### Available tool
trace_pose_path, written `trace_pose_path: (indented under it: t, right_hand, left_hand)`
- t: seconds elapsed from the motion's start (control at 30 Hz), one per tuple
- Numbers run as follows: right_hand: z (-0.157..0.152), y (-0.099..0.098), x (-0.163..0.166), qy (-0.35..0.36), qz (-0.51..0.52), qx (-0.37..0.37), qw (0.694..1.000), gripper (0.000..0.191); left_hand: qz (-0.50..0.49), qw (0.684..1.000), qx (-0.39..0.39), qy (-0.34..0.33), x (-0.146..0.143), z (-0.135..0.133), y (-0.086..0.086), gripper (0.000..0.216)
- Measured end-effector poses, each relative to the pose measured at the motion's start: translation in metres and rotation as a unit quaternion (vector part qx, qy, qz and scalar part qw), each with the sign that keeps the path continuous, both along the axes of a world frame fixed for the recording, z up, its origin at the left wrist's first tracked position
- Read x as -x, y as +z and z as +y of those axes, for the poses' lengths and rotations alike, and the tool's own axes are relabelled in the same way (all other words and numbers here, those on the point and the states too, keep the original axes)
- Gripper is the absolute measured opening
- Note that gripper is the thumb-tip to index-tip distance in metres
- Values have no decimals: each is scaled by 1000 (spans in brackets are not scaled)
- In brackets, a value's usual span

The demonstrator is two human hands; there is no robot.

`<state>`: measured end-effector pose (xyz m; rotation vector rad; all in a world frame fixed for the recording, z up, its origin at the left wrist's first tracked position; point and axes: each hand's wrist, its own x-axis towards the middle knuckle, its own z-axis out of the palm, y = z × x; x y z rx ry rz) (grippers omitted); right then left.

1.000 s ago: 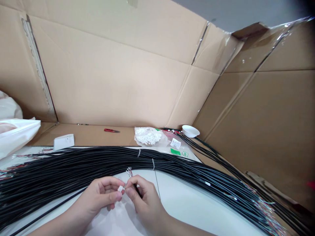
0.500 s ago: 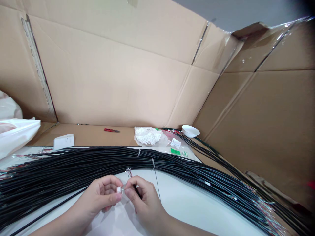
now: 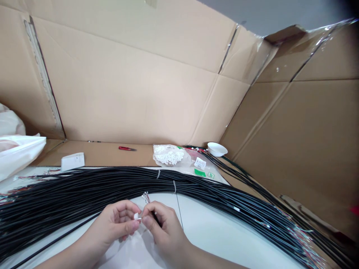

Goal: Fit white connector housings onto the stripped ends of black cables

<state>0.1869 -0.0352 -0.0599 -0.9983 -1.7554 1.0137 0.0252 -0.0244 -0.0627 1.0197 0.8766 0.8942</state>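
Between the thumb and fingers of my left hand [image 3: 119, 220] is a small white connector housing [image 3: 136, 216]. My right hand [image 3: 165, 224] is closed around the end of a black cable [image 3: 156, 217]. Its thumb and forefinger pinch a thin wire tip right at the housing; I cannot tell whether the tip is inside it. Several fine stripped wires [image 3: 145, 197] fan out above the right forefinger. Both hands are close together over the white tabletop [image 3: 207, 224], in front of the cable bundle.
A thick bundle of black cables [image 3: 112, 183] arcs across the table, tied in places. Behind it are a plastic bag of white housings [image 3: 169, 155], red-handled snips [image 3: 127, 148], a white bowl [image 3: 217, 149] and a white packet [image 3: 72, 161]. Cardboard walls [image 3: 134, 82] stand behind and at right.
The white housing has turned slightly between my left fingers. My right fingertips and the loose wires have shifted a little to the left; the rest looks the same.
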Motion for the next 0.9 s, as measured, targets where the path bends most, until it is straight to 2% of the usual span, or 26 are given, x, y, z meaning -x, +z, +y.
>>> trace_pose_path:
  t: [0.3, 0.53, 0.9]
  right_hand:
    - [-1, 1, 1, -9, -35, -12, 999, 9]
    - [-2, 8, 1, -17, -72, -26, 997, 9]
    - [-3, 8, 0, -13, -72, -49, 996, 11]
  left_hand:
    - [14, 1000, 3, 5, -2, -2, 3, 20]
    - [54, 998, -18, 38, -4, -5, 4, 18]
    - [89, 995, -4, 46, -5, -9, 6, 10]
